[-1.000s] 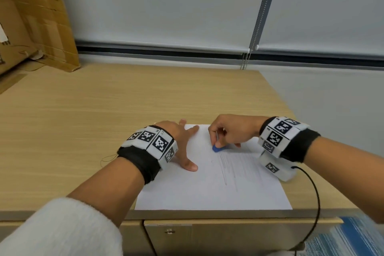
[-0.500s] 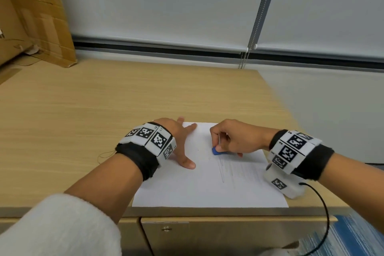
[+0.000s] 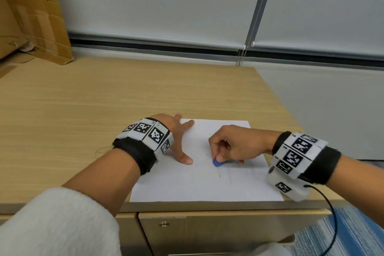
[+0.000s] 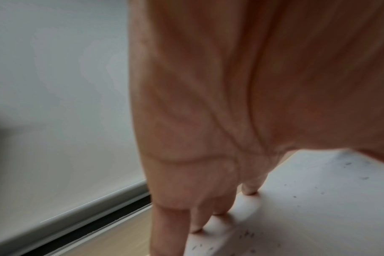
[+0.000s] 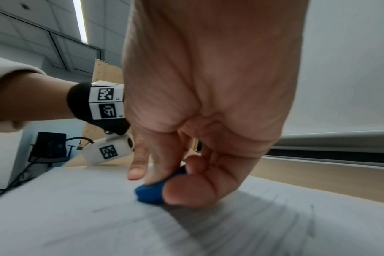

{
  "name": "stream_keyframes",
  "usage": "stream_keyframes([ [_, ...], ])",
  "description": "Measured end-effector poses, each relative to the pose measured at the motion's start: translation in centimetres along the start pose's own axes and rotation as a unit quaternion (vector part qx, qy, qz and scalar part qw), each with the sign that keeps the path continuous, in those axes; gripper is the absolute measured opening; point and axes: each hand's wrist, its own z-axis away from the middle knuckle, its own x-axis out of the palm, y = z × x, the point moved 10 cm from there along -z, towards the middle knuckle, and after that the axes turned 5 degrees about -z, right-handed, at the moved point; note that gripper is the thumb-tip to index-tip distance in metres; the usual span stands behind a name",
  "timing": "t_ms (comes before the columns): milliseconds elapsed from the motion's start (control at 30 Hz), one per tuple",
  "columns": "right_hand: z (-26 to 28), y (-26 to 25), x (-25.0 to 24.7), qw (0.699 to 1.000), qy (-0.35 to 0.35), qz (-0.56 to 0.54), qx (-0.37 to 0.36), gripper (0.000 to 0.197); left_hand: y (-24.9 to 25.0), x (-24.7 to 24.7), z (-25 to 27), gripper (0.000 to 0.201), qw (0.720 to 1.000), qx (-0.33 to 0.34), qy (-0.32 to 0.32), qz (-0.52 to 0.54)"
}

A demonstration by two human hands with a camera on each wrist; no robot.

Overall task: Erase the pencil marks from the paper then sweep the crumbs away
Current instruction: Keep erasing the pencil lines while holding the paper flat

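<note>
A white sheet of paper (image 3: 197, 185) lies at the desk's front edge, with faint pencil lines (image 3: 239, 172) on its right half. My right hand (image 3: 230, 147) pinches a small blue eraser (image 3: 217, 162) and holds it down on the sheet; the right wrist view shows the eraser (image 5: 152, 192) between thumb and fingers on the paper (image 5: 77, 216). My left hand (image 3: 176, 141) lies flat with spread fingers on the paper's left edge. In the left wrist view the fingertips (image 4: 249, 191) press the paper (image 4: 318, 216), where several dark crumbs (image 4: 248, 234) lie.
The wooden desk (image 3: 104, 110) stretches left and back. Cardboard (image 3: 35, 18) leans against the wall at the back left. A drawer front (image 3: 207, 233) sits under the desk edge, and a cable (image 3: 330, 214) hangs from my right wrist.
My right hand has drawn the eraser toward me down the sheet, closer to the pencil lines. The left hand has stayed put on the paper.
</note>
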Motion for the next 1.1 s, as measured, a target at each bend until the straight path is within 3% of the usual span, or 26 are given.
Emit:
stream_keyframes([
  [100, 0.4, 0.7, -0.1, 0.999, 0.032, -0.01, 0.005, 0.008, 0.1, 0.0, 0.0, 0.129, 1.0, 0.002, -0.005, 0.005],
  [233, 1.4, 0.0, 1.9, 0.999, -0.049, 0.002, 0.001, 0.003, 0.1, 0.0, 0.2, 0.129, 1.0, 0.002, -0.004, 0.005],
  [400, 0.8, 0.8, 0.0, 0.999, 0.041, -0.015, -0.004, 0.005, 0.0, 0.0, 0.4, 0.129, 1.0, 0.002, -0.01, 0.017],
  [567, 1.1, -0.1, 1.2, 0.999, -0.035, -0.005, 0.006, 0.003, 0.3, 0.2, 0.7, 0.139, 1.0, -0.004, -0.014, 0.025],
  [767, -2.9, -0.9, -2.7, 0.996, 0.079, 0.02, 0.022, 0.004, 0.6, 0.0, 1.1, 0.138, 1.0, -0.01, -0.004, -0.006],
  [833, -2.7, -0.8, -2.1, 0.998, 0.061, 0.015, 0.024, 0.005, 0.5, 0.0, 1.1, 0.138, 1.0, -0.01, -0.006, -0.002],
  [967, -1.0, -1.3, 1.0, 0.999, -0.044, 0.024, 0.008, 0.013, 0.8, -0.1, 0.9, 0.139, 1.0, -0.006, -0.008, 0.005],
  [1100, -2.0, -0.6, -1.9, 0.998, 0.059, 0.026, 0.012, 0.006, 0.6, 0.1, 0.9, 0.138, 1.0, -0.01, -0.015, 0.004],
])
